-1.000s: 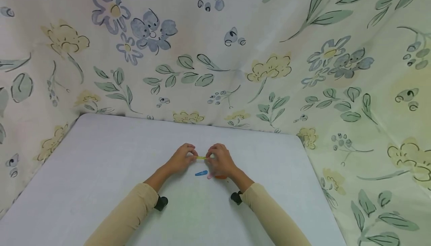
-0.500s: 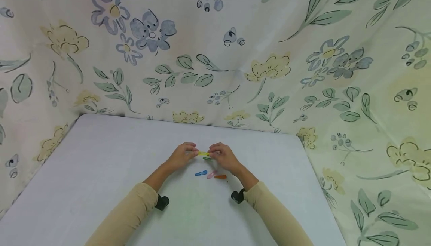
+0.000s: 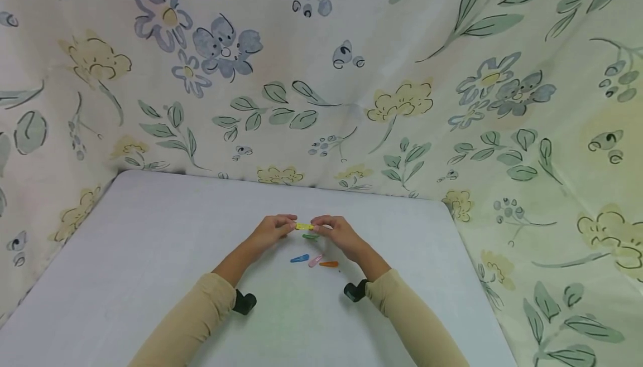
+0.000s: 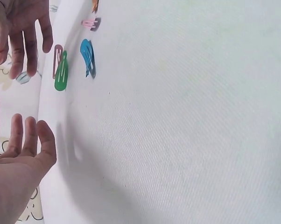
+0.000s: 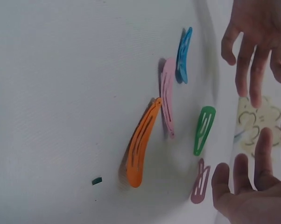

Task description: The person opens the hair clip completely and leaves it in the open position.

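Since the earliest frame, the yellow, slender snap hair clip (image 3: 304, 226), apparently lacquered metal, has shifted towards the far edge of the white, cloth-covered worktop (image 3: 161, 255), and the right hand (image 3: 344, 238) has moved off the clips it partly covered. The yellow clip now spans the gap between the two hands, seemingly raised above the surface. The left hand (image 3: 268, 234) pinches one end; the right hand pinches the other. This two-ended grip leaves the middle exposed and probably steadies the clip against twisting. The remaining fingers of both hands extend loosely, presumably to keep them off the clip. Five similar clips, apparently also lacquered metal, lie beyond the forearms, nearer the worktop's right edge than its left: teardrop-shaped green (image 5: 205, 128) and mauve (image 5: 200, 184) clips end to end towards the far edge, then slim blue (image 5: 183, 58), pink (image 5: 167, 95) and orange (image 5: 143, 144) clips in a loose row. Their spacing appears to keep each separately reachable; whether the pink and orange tips touch cannot be determined
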{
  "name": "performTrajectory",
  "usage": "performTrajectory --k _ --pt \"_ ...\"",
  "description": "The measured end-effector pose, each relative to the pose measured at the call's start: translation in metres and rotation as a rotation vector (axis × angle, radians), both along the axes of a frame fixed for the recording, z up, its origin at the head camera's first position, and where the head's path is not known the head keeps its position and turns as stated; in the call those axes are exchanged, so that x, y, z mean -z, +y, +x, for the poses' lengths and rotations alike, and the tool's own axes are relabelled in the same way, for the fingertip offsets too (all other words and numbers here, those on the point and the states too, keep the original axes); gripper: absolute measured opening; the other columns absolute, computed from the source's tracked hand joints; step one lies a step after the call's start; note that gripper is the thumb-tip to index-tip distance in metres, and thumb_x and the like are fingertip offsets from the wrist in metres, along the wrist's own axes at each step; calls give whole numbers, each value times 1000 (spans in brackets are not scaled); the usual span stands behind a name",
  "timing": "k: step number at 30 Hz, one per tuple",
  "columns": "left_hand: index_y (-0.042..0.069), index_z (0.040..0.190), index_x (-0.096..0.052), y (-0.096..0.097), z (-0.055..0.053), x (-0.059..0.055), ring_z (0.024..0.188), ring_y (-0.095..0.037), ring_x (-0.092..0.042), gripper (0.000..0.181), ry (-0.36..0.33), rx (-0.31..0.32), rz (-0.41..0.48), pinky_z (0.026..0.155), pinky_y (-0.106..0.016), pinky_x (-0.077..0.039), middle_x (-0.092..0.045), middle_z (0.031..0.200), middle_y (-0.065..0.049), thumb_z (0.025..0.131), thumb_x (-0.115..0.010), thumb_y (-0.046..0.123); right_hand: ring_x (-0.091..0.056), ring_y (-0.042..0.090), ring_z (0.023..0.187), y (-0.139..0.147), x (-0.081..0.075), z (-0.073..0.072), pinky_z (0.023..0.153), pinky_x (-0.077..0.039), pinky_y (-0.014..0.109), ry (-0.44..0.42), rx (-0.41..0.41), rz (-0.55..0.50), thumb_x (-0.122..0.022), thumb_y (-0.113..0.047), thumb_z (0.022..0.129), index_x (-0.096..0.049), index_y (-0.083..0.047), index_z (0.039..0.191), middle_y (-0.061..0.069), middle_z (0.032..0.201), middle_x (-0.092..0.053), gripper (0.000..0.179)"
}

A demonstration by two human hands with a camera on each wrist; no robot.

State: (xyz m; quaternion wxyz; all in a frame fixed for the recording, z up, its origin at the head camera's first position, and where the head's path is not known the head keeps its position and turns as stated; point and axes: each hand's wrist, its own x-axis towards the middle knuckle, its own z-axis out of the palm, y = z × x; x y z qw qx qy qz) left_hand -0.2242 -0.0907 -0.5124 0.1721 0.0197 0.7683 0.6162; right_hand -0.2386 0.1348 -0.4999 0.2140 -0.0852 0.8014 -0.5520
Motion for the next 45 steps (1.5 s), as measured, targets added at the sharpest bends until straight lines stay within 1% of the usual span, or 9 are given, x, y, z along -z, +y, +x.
performTrajectory --k 4,9,21,28,30,33,37,41,45 --pt "-5 110 -68 0 0 0 135 -29 -46 31 -63 -1 75 106 -42 -44 -51 147 -7 102 -58 23 -43 29 137 2 -3 -1 115 -22 60 -41 -4 -11 -61 -19 100 -72 -4 113 11 138 -59 23" --pt "-8 112 -65 0 -1 1 135 -29 -46 33 -92 5 127 107 -42 -43 -49 149 -9 102 -58 23 -39 30 140 3 -2 -3 115 -16 62 -56 -11 -30 -61 -19 100 -71 -1 114 14 142 -56 25" --pt "-9 112 -65 3 0 0 133 -28 -48 31 -86 -1 176 106 -43 -43 -51 147 -10 102 -57 20 -41 30 138 3 -7 -3 115 -18 61 -29 -7 -54 -63 -15 98 -73 -1 109 14 139 -58 21" --pt "-8 118 -65 8 2 -2 130 -26 -50 33 -80 -30 215 105 -42 -44 -51 147 -12 103 -56 19 -47 28 130 4 -6 -2 114 -24 58 -36 34 -102 -61 -10 98 -73 -1 108 21 138 -56 18" --pt "-9 117 -64 9 2 -2 129 -26 -51 33 -81 -40 211 105 -41 -44 -51 146 -13 103 -56 19 -48 27 129 4 -5 -2 114 -25 57 -35 45 -101 -61 -10 98 -73 -1 108 21 138 -56 18" --pt "-6 118 -65 9 2 -2 127 -26 -53 31 -91 -50 203 104 -42 -44 -52 145 -13 103 -56 19 -49 27 128 5 -5 -2 114 -25 57 -29 44 -94 -61 -10 98 -73 -1 107 21 137 -56 18" --pt "-6 117 -66 9 2 -1 127 -25 -52 32 -87 -49 172 105 -42 -44 -53 145 -11 102 -57 21 -49 28 128 5 -4 -3 114 -25 58 -30 52 -87 -61 -11 98 -73 -1 107 20 136 -57 18" --pt "-4 112 -68 9 2 0 129 -27 -51 31 -61 -56 115 105 -43 -44 -54 144 -11 102 -58 23 -49 28 128 4 -3 -2 114 -25 58 -19 64 -54 -63 -12 97 -74 -3 106 14 131 -62 17" --pt "2 107 -70 9 3 2 133 -29 -47 25 -17 -68 24 107 -46 -41 -55 141 -11 100 -61 24 -50 26 126 3 -2 -1 111 -32 56 48 52 27 -66 -14 96 -76 -6 103 6 124 -65 14"
